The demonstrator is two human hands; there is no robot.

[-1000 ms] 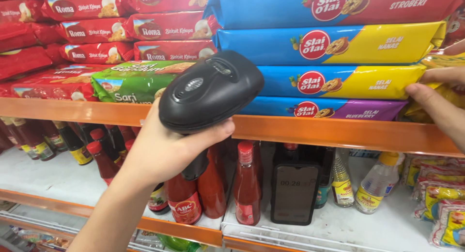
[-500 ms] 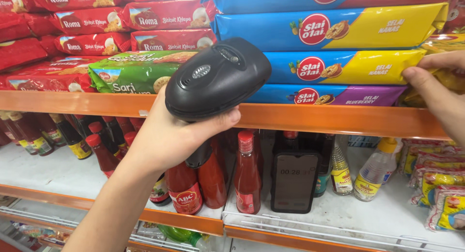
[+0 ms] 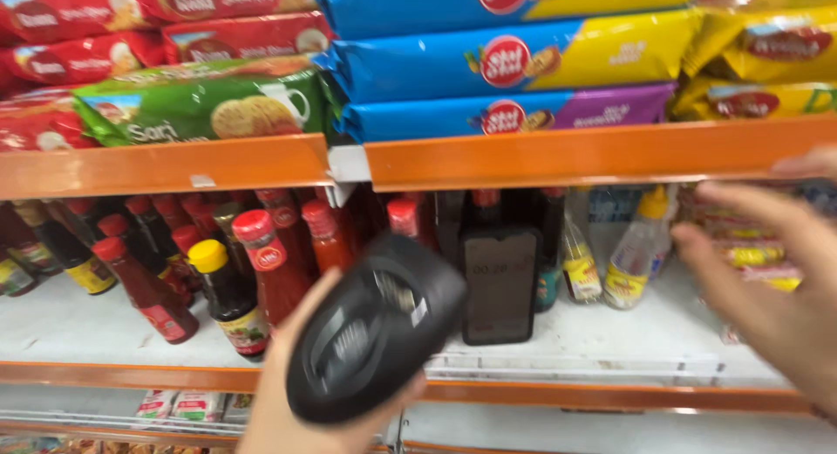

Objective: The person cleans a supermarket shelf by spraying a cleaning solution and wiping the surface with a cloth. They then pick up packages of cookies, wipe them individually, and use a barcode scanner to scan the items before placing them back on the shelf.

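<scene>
**Scanner held low before the sauce shelf, free hand spread at the right edge**

In the lower middle of the frame the left hand [image 3: 288, 410] was wrapped around a black, rounded plastic handheld barcode scanner [image 3: 375, 327], fingers pressed shut on its body from below and behind; the scanner's long axis ran on a slant from lower left to upper right, its head tipped toward the middle shelf; it sat in front of that shelf's orange front rail [image 3: 610, 395], not touching it as far as the blur allowed judging. The right hand [image 3: 767, 288] stood at the right edge of the frame, fingers spread and holding nothing, close to the blurred yellow and red packets [image 3: 750, 253] on the same shelf; whether it touched them could not be told. Of the two, the left hand's scanner lay nearer the bottles.

Directly up and right of the scanner's head stood a dark, flat rectangular bottle [image 3: 499, 284]; to its left, red-capped bottles of red sauce [image 3: 279, 262] and a yellow-capped bottle of dark sauce [image 3: 228, 301] crowded the white shelf; to its right, a small clear bottle with a yellow cap [image 3: 635, 258].

Across the upper frame, above an orange shelf edge [image 3: 558, 153], lay stacked flat biscuit packs: blue and yellow [image 3: 523, 61], blue and purple [image 3: 523, 116], a green one [image 3: 209, 105], red ones [image 3: 131, 18] at upper left.
</scene>
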